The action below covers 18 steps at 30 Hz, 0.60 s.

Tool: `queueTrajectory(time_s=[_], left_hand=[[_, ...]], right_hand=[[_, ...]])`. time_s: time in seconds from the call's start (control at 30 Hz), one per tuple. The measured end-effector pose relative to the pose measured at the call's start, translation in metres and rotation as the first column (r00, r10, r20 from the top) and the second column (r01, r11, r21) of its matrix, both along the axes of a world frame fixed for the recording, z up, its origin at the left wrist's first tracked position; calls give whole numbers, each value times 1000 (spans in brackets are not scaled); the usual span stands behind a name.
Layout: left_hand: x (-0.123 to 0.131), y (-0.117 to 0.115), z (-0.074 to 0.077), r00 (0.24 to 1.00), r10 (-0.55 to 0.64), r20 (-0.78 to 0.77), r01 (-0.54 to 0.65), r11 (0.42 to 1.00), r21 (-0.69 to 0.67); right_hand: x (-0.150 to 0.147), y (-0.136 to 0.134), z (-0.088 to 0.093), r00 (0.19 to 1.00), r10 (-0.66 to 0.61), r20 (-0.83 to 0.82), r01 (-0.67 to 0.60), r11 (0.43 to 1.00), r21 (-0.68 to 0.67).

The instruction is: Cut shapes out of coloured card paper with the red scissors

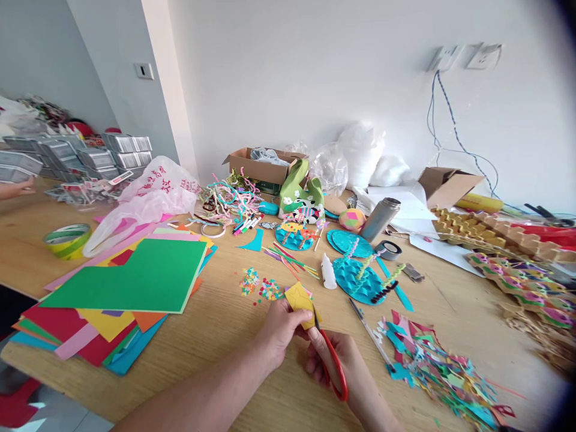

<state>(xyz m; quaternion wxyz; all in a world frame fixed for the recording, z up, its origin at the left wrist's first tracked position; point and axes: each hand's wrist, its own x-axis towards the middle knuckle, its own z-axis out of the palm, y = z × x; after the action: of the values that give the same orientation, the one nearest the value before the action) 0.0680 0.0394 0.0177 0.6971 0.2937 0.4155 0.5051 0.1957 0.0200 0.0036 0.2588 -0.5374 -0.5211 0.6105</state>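
Note:
A small yellow paper piece (299,297) with a drawn outline is pinched by my left hand (282,327), thumb on top. My right hand (335,360) grips red-handled scissors (335,367), whose blades meet the paper's right edge. The lower fingers of my right hand are curled beneath the handles. Just beyond the paper lie small piles of coloured confetti dots (270,289). A white glue bottle (328,272) and a blue scalloped disc with fuzzy stems (357,280) lie farther right. Next to my right hand is a pen (372,333).
Coloured paper sheets (130,276) are stacked left, near a tape roll (67,240). Paper scraps (450,372) cover the right front. A steel flask (381,219), a green felt bag (300,198) and egg cartons (517,282) stand behind. Another person's hand (18,188) holds a grey box at far left.

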Motion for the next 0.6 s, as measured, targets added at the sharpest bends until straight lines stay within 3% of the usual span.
queueTrajectory(time_s=[0.6], left_hand=[[-1,1,0,1000,1,-17,-1,1000,14]], right_hand=[[0,-1,0,1000,-3,-7,3,1000,-12]])
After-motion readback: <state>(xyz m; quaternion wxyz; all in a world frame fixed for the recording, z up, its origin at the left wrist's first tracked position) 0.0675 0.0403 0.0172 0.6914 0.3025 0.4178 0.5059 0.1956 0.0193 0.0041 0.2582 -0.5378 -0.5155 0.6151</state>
